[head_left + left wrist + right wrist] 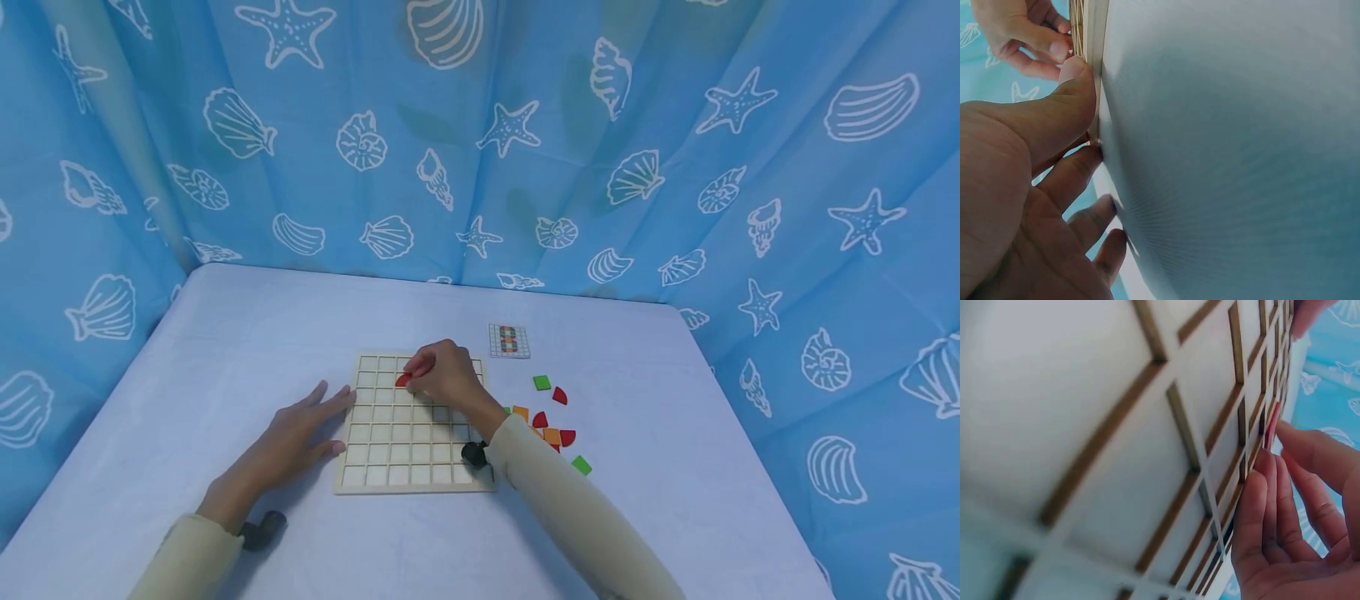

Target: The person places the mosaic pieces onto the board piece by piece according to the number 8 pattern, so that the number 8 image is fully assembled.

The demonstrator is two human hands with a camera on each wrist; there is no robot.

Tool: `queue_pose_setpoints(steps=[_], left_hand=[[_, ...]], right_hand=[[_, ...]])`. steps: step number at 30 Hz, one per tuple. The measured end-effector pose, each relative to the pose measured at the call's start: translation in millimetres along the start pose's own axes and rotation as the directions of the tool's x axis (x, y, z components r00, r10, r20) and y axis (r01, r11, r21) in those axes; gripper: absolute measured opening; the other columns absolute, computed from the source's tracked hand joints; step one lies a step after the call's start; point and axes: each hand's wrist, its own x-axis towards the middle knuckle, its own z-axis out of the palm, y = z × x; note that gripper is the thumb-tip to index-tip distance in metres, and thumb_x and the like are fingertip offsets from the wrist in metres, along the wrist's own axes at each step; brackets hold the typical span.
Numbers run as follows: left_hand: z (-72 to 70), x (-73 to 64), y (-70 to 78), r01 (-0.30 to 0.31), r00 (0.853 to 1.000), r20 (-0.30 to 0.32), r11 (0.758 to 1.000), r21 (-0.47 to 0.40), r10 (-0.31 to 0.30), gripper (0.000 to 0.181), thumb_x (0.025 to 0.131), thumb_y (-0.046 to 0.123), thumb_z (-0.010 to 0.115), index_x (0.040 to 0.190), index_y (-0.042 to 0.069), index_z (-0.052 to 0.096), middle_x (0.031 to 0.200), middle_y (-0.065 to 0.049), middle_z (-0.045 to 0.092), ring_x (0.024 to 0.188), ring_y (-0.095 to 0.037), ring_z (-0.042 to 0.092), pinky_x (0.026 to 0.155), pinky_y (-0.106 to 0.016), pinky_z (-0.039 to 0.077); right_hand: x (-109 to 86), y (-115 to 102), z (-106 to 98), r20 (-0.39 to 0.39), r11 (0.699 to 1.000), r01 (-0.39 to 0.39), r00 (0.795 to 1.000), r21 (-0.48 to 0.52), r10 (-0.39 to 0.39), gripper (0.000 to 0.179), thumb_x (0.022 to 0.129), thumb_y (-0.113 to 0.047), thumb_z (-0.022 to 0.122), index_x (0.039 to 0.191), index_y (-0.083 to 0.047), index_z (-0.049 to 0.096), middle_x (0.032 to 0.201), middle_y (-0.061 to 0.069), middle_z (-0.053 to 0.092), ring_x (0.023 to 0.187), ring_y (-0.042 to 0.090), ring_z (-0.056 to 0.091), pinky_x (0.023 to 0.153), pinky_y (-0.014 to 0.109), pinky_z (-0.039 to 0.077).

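A wooden grid board (pixel 412 489) with square cells lies on the white table. Over its upper part, my right hand (pixel 448 375) pinches a red quarter-circle tile (pixel 402 381) between thumb and fingertips. The right wrist view shows the red tile (pixel 1272 427) edge-on, right at the grid's dividers. At the board's left side, my left hand (pixel 296 433) spreads its fingers, with fingertips against the edge. In the left wrist view its thumb (pixel 1075 78) rests on the board's rim (pixel 1096 37). The right forearm covers the board's right part.
Right of the board lie loose tiles, among them a green square (pixel 542 382), a red quarter circle (pixel 560 396), an orange square (pixel 552 436) and another green square (pixel 582 465). A small pattern card (pixel 509 341) lies behind them. A blue shell-print curtain (pixel 465 125) surrounds the table.
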Motion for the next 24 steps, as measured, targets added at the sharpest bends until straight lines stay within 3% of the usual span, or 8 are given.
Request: queue_pose_setpoints(steps=[10, 24], left_hand=[[-1.2, -2.3, 1.8, -0.007, 1.0, -0.008, 1.0, -0.021, 0.007, 0.078, 0.092, 0.021, 0.082, 0.161, 0.01, 0.046, 0.167, -0.016, 0.045, 0.156, -0.054, 0.031, 0.117, -0.078, 0.033], [-4.2, -3.1, 3.1, -0.016, 1.0, 0.006, 1.0, -0.023, 0.016, 0.077, 0.093, 0.023, 0.081, 0.161, 0.01, 0.046, 0.167, -0.017, 0.045, 0.156, -0.055, 0.031, 0.116, -0.079, 0.034]], right_hand=[[-22.1, 29, -35, 0.004, 0.991, 0.046, 0.999, 0.128, -0.047, 0.02, 0.092, -0.014, 0.084, 0.112, -0.011, 0.081, 0.098, 0.0, 0.078, 0.088, 0.013, 0.073, 0.079, 0.029, 0.061], [-60.9, 75, -95, -0.145, 0.988, -0.102, 0.982, 0.115, 0.118, 0.028, 0.091, -0.015, 0.086, 0.117, -0.021, 0.079, 0.113, 0.0, 0.078, 0.097, 0.019, 0.072, 0.085, 0.028, 0.064]])
